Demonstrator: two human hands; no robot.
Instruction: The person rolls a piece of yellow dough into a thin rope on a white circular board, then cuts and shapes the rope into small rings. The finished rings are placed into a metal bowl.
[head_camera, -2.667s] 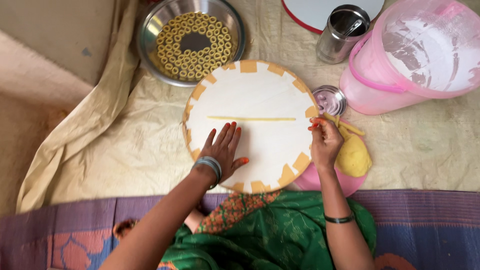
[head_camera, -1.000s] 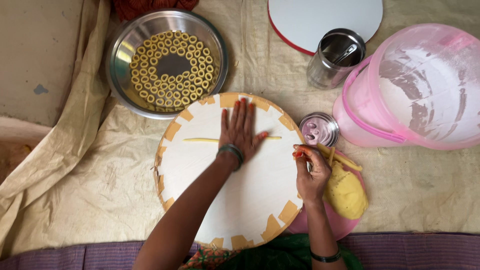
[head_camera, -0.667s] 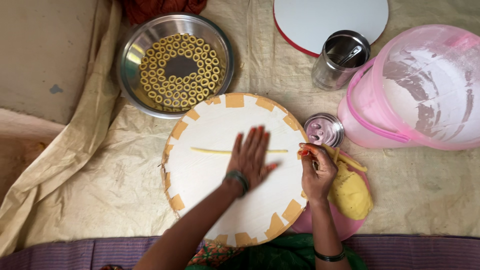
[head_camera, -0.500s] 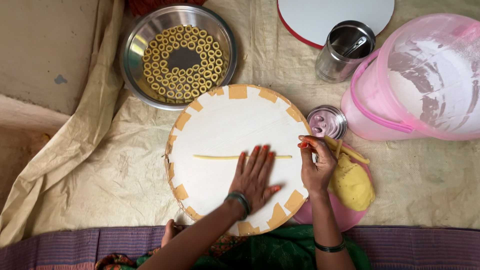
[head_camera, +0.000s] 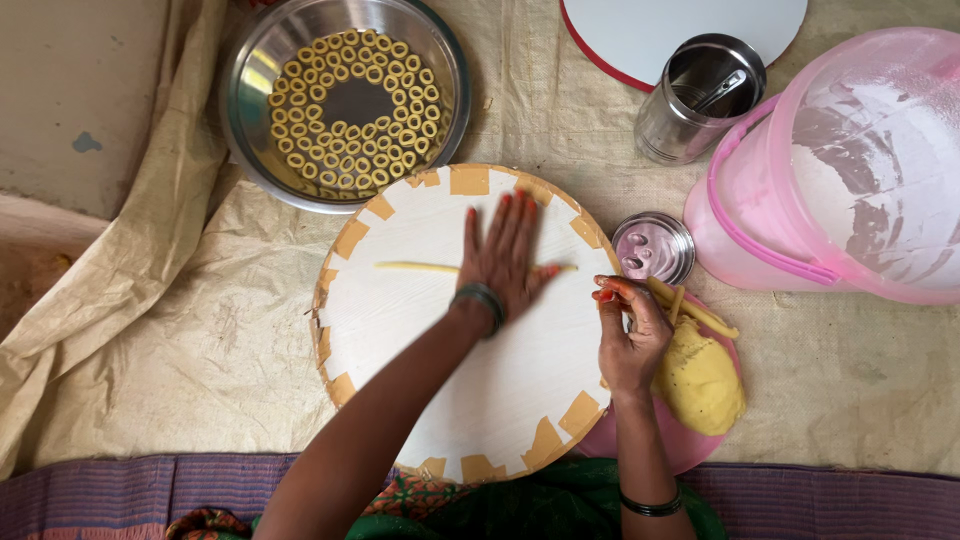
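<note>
Her left hand (head_camera: 508, 262) lies flat, fingers spread, pressing on a thin yellow dough rope (head_camera: 415, 267) stretched across the round white board (head_camera: 460, 380) edged with tan tape. Her right hand (head_camera: 628, 335), at the board's right rim, is pinched closed around short dough strips (head_camera: 692, 312) above a yellow dough lump (head_camera: 698, 382). Just beyond sit a small steel lid (head_camera: 652, 247), a steel cup (head_camera: 698, 98) and a pink bucket (head_camera: 850, 170); farther left, a steel bowl (head_camera: 250, 75) holds dough rings (head_camera: 318, 150).

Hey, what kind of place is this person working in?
Probably a home floor set up for making snacks by hand. A round white board lies on a spread sheet, a steel bowl holds small dough rings, and a yellow dough lump waits nearby.
</note>
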